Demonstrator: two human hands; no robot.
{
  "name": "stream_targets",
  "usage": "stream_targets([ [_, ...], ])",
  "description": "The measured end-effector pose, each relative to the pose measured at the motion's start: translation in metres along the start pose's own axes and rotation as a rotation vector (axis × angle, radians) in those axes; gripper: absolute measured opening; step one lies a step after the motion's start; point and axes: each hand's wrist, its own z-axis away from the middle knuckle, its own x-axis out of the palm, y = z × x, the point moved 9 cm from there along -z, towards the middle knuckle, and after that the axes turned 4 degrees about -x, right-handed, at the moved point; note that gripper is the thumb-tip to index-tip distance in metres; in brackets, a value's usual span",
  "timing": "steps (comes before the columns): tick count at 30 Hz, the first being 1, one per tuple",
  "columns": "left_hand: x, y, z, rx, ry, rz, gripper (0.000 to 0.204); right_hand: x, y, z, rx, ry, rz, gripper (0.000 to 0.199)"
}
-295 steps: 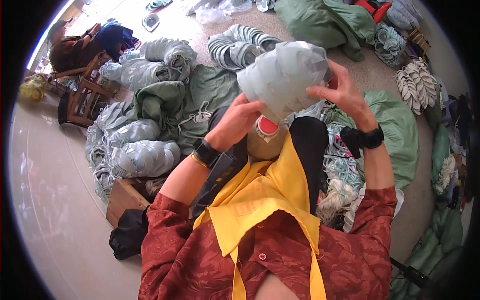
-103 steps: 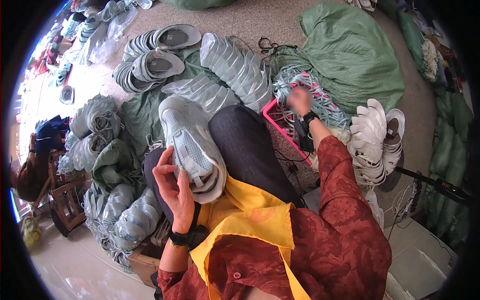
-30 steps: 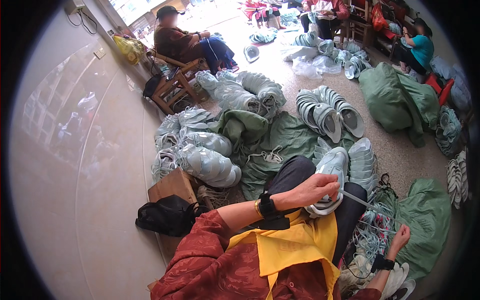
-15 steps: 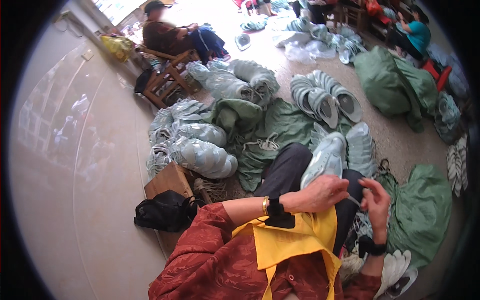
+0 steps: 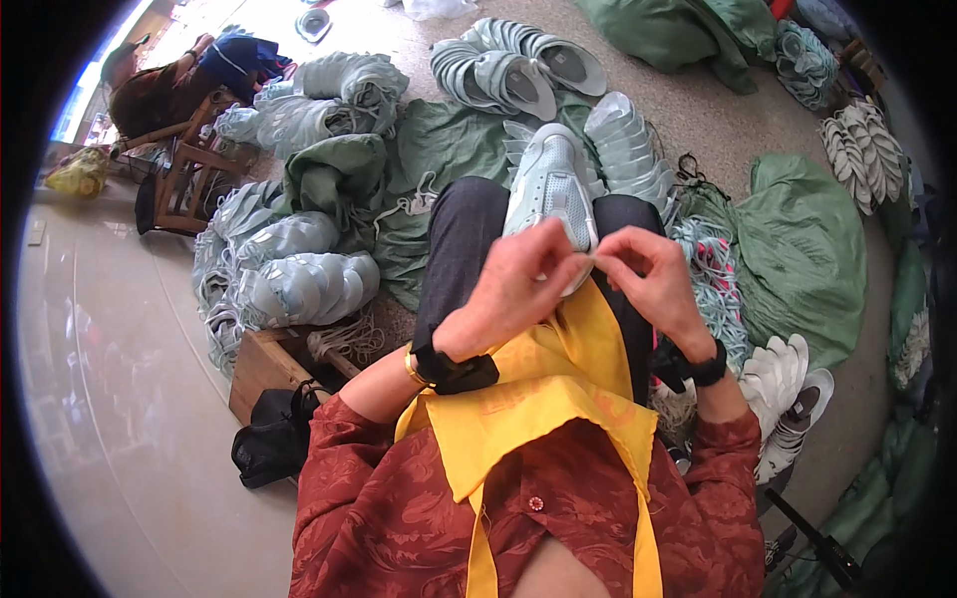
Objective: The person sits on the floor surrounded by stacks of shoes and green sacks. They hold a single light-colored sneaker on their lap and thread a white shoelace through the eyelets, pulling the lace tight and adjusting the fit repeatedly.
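A pale blue-grey sneaker (image 5: 551, 164) rests across my lap between my knees, its toe pointing away from me. Over its near end, my left hand (image 5: 518, 289) is closed, thumb and forefinger brought together. My right hand (image 5: 653, 282) pinches close beside it, the fingertips of both hands nearly meeting. Something small and pale seems to be between them, too fine to make out. A yellow apron (image 5: 538, 429) covers my front and reaches under the hands.
Stacked pale shoe uppers (image 5: 309, 289) lie at left by a wooden box (image 5: 269, 369) and a black bag (image 5: 279, 434). More uppers (image 5: 628, 149) stand beyond my knees. Green sacks (image 5: 802, 259) and a tangle of laces (image 5: 713, 279) are at right. Another person (image 5: 159, 105) sits far left.
My view has swung rightward and down. My right hand, earlier apart with loosely spread fingers, has come to meet the left above the sneaker's near end, and now pinches.
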Motion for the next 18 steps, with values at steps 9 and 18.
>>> stream_targets([
  [9, -0.028, -0.045, -0.015, 0.009, 0.245, -0.383, 0.026, 0.01, -0.008, -0.029, -0.269, 0.162, 0.322, 0.011],
  [18, -0.026, -0.04, -0.009, 0.039, 0.222, -0.334, 0.019, 0.014, 0.0, -0.024, -0.223, 0.168, 0.29, 0.01],
])
